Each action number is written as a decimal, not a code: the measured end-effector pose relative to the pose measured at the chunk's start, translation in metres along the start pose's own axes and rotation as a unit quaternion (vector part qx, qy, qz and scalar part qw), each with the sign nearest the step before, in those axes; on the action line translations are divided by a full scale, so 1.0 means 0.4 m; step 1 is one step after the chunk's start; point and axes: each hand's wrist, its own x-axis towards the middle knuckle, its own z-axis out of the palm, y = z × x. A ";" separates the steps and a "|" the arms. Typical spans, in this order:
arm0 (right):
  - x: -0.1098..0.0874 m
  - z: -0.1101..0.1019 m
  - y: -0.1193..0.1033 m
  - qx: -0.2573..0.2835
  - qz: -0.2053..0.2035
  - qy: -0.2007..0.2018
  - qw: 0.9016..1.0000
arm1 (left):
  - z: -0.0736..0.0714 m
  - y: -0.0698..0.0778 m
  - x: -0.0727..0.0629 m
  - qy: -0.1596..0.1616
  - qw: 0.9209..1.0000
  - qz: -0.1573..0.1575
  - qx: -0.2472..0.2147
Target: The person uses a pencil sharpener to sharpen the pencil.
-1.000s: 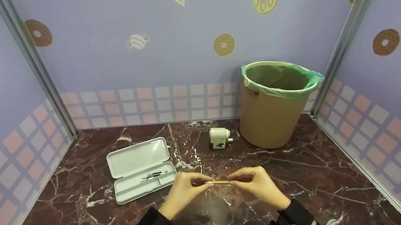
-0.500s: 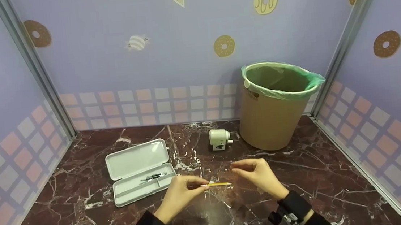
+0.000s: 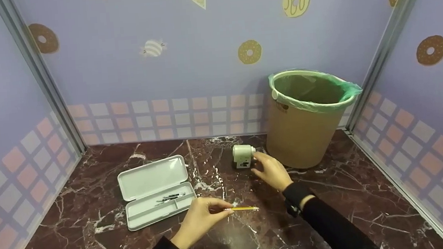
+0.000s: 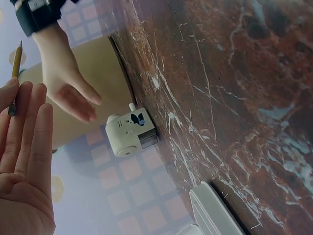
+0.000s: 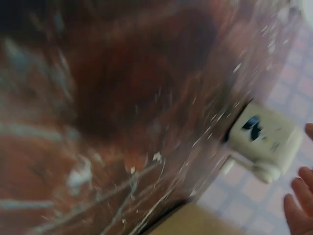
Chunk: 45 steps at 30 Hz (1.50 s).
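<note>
My left hand (image 3: pixel 205 217) pinches a yellow pencil (image 3: pixel 245 208) near one end, between thumb and index finger. In the left wrist view, the pencil (image 4: pixel 17 63) has a sharpened dark tip pointing away from the hand, and the other fingers are straight. A cream pencil sharpener (image 3: pixel 242 156) with a side crank stands on the table. Beside its crank side is my right hand (image 3: pixel 272 171), fingers stretched toward it and holding nothing. The right wrist view shows the crank (image 5: pixel 252 169) of the sharpener with the fingers (image 5: pixel 303 196) apart from it.
An open pale pencil case (image 3: pixel 160 206) lies on the left of the marbled table (image 3: pixel 96 248), with several dark, slim items (image 3: pixel 171 198) inside. Behind my right hand stands a tan bin (image 3: pixel 302 133) with a green liner. Patterned walls enclose the table.
The right hand has let go of the pencil and moved forward to the sharpener. The left hand keeps its pinch on the pencil and has shifted slightly toward the body.
</note>
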 end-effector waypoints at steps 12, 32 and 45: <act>0.112 0.030 0.038 -0.065 -0.008 -0.082 0.994 | 0.015 -0.008 -0.005 0.013 1.000 -0.009 0.000; 0.146 0.077 0.038 -0.055 0.024 -0.077 0.995 | 0.000 -0.020 -0.012 0.035 0.999 -0.009 -0.010; 0.140 0.058 0.022 -0.061 0.009 -0.051 0.997 | -0.009 -0.027 -0.007 0.036 0.999 -0.004 -0.009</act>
